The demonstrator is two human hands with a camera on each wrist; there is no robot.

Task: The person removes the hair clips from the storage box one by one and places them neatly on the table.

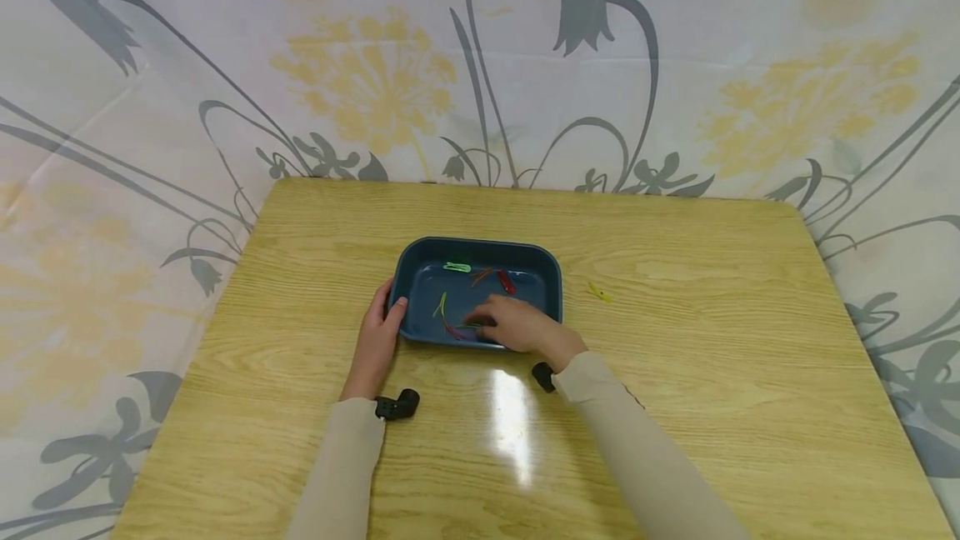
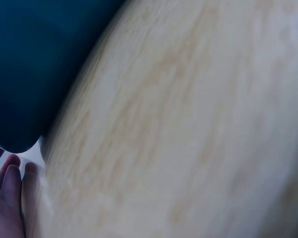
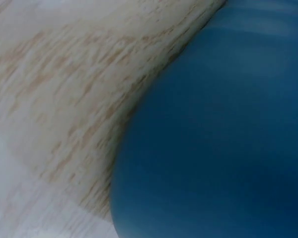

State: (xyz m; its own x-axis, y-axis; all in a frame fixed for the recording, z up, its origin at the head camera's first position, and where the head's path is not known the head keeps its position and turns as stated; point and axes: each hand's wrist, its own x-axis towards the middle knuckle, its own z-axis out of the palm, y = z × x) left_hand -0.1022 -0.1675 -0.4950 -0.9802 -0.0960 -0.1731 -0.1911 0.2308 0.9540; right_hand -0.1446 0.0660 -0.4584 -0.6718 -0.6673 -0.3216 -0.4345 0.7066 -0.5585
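A dark blue rectangular basin [image 1: 480, 247] stands on the table, with several small coloured clothespins inside. My left hand [image 1: 382, 325] grips its left wall, thumb over the rim and fingers outside. In the left wrist view, fingertips [image 2: 11, 173] show beside the basin's outer wall [image 2: 44, 64]. My right hand [image 1: 513, 323] reaches over the near rim, fingers bent down beside a purple clothespin [image 1: 463, 333]; I cannot tell whether they pinch anything. Toward the back lie a mint green clothespin [image 1: 457, 267], an orange one [image 1: 482, 276] and a red one [image 1: 506, 281]. A lime clothespin [image 1: 440, 304] lies left of my right fingers.
On the wood-grain table [image 1: 720, 373], a yellow clothespin [image 1: 599, 292] lies right of the basin. A floral-patterned cloth [image 1: 510, 65] rises behind the table and at both sides. Black wrist cameras [image 1: 397, 405] sit at both my cuffs.
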